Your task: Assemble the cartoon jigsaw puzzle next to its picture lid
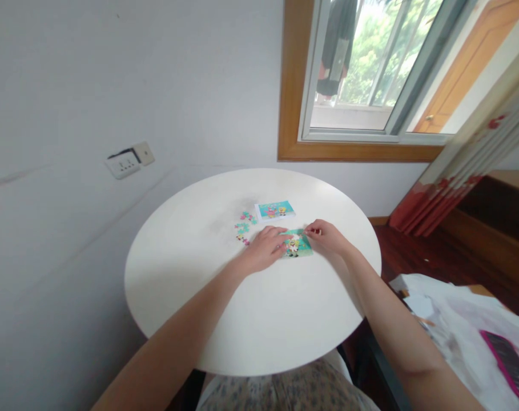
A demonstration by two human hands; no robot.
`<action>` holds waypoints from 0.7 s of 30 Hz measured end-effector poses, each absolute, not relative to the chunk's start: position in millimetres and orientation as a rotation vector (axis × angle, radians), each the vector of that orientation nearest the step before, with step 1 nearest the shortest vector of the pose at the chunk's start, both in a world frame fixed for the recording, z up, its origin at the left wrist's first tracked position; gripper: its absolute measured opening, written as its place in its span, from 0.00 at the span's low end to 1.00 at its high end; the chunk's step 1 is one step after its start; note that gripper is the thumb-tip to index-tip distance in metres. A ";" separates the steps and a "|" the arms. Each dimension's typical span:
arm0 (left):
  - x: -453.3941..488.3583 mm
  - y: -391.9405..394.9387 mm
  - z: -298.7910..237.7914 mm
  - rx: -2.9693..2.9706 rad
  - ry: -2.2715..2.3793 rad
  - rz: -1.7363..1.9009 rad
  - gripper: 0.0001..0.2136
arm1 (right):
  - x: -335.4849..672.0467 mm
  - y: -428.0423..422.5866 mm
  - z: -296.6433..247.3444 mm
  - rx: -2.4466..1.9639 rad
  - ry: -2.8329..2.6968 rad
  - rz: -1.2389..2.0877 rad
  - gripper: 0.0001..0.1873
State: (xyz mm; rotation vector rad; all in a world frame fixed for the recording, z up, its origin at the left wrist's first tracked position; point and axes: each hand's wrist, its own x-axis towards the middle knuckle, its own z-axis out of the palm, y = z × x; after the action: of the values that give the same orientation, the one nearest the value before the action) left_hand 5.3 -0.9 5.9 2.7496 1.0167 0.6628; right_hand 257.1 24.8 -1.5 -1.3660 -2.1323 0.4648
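"What have you got on your feed?"

"I see a jigsaw puzzle (300, 250), teal with a yellow cartoon figure, lying flat on the round white bench (250, 319)."

"And the left hand (265, 248)?"

"Loosely open, palm down, fingers reaching over the puzzle's left part. I see nothing gripped in it."

"The right hand (326, 235)?"

"It's at the puzzle's upper right edge, thumb and fingertips drawn together. Whether a piece is pinched in there I can't tell from here; it's too small."

"Anything close by?"

"Loose pieces (242, 227) lie scattered to the left, near the left hand. Past the puzzle, toward the wall (216, 103), I've got a teal picture box or card (276, 210) with cartoon figures."
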 end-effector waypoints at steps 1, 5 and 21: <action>-3.0 5.0 9.1 2.733 1.057 0.714 0.15 | 256.9 24.4 -1.4 -1.372 -2.132 0.464 0.13; -47.9 29.6 21.9 2.657 1.393 0.781 0.13 | 256.7 23.4 -1.3 -1.377 -2.127 0.462 0.14; -103.5 44.7 21.5 2.408 1.644 0.513 0.12 | 260.4 27.4 -7.0 -1.384 -2.147 0.474 0.14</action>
State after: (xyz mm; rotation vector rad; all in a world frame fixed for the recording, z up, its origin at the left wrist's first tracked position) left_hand -103.5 44.7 21.5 2.4082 1.6442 0.5133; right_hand 260.4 27.4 -7.0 -1.3841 -2.1469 0.4739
